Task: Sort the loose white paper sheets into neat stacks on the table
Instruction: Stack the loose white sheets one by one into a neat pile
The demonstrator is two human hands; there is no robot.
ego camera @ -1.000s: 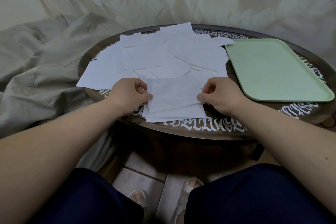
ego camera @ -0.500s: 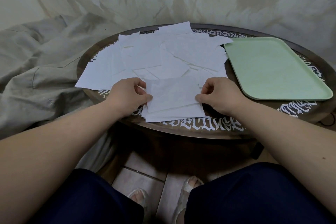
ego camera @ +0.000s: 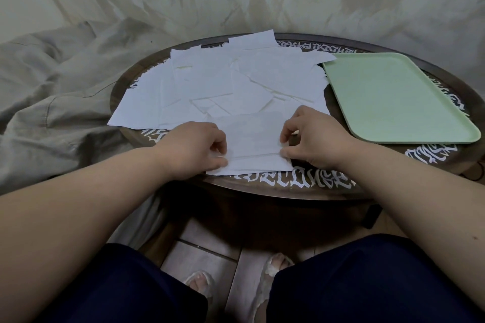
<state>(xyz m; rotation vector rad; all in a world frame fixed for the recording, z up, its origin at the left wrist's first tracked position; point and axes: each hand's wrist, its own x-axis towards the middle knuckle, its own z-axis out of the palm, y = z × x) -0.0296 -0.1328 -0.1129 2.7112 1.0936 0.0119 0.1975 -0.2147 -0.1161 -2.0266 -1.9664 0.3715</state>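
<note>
A small stack of white sheets point(ego camera: 252, 149) lies at the near edge of the round dark table point(ego camera: 288, 189). My left hand point(ego camera: 196, 148) pinches the top sheet's left edge with curled fingers. My right hand point(ego camera: 312, 141) pinches its right edge between thumb and fingertips. Behind the stack, several loose white paper sheets point(ego camera: 217, 81) overlap in a wide spread across the table's left and middle.
A pale green tray point(ego camera: 393, 97) rests on the table's right side, with nothing on it. Crumpled beige cloth point(ego camera: 57, 102) covers the left and the back. My knees and slippered feet are below the table's near edge.
Both hands stay at the stack's side edges. My right fingers have lifted and spread slightly at the right edge. The top sheet sits a little squarer on the stack.
</note>
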